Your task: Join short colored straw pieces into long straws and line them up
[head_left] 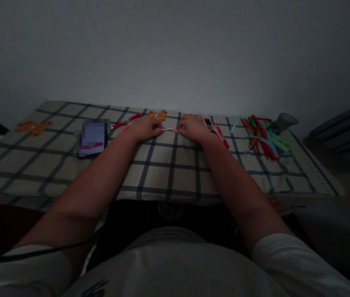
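A thin pink-and-white strip [171,129] is stretched level between my two hands, just over the checked cloth. My left hand [146,127] pinches its left end with thumb and fingertips. At the other end my right hand [193,127] has its fingers closed on the strip. A longer pink piece trails past my left wrist, next to a red pen [125,122]. Partly covered by my right hand and wrist lies a small bundle of red, pink and black pieces [215,128]; its exact make-up is hidden.
A checked tablecloth [159,173] with orange bear prints covers the table, which stands against a wall. On the left a phone or tablet [93,138] shows a lit screen. Red, green and blue strips [263,138] lie piled at the right beside a tipped dark glass [284,121].
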A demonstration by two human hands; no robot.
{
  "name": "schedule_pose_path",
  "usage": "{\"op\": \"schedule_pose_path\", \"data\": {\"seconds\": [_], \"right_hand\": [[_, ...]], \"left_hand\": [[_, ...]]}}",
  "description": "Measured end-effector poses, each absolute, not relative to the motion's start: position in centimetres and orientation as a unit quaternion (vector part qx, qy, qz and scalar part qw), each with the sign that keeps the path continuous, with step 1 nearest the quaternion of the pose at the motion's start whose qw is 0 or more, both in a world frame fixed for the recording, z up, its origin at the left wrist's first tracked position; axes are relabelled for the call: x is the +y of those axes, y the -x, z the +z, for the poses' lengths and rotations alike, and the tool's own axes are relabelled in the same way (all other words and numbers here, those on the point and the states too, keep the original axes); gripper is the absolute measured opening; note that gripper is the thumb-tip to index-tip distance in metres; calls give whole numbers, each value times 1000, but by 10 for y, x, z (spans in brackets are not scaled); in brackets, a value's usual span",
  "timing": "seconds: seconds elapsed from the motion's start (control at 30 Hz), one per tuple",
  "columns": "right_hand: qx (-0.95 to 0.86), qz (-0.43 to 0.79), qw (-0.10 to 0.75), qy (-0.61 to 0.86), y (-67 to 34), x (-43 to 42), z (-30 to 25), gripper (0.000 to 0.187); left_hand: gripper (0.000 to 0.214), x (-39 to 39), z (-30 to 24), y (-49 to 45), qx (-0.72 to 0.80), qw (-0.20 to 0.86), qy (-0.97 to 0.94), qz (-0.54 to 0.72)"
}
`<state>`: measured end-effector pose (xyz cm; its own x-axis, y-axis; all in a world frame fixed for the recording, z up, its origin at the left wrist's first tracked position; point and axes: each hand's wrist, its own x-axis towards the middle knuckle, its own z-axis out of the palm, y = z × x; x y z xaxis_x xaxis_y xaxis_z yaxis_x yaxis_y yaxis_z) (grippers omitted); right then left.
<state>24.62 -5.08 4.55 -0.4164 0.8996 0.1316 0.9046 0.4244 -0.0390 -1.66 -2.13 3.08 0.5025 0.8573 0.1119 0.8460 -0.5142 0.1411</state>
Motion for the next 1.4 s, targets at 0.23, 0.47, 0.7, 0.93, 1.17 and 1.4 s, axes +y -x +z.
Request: {"op": "schedule_pose_path", "data": {"seconds": [0.23, 0.47, 0.7, 0.93, 1.17, 1.4], "right_hand": [[-838, -22, 66, 541, -247, -51, 46, 39], [-860, -5, 45, 509, -246, -52, 45, 33], [-848, -25, 35, 528, -249, -47, 40, 38], [-842, -43, 42, 536, -253, -41, 33, 39], [-836, -47, 43, 546, -252, -43, 35, 37], [-832, -48, 42, 551, -252, -43, 35, 39]], "left_hand": [[40, -21, 29, 16, 510, 30, -856, 85], [40, -26, 33, 12, 519, 33, -850, 78], [37, -29, 35, 10, 523, 36, -848, 76], [38, -29, 36, 11, 529, 40, -845, 74], [40, -31, 37, 10, 523, 35, -849, 73], [40, -34, 40, 8, 524, 33, -848, 69]]}}
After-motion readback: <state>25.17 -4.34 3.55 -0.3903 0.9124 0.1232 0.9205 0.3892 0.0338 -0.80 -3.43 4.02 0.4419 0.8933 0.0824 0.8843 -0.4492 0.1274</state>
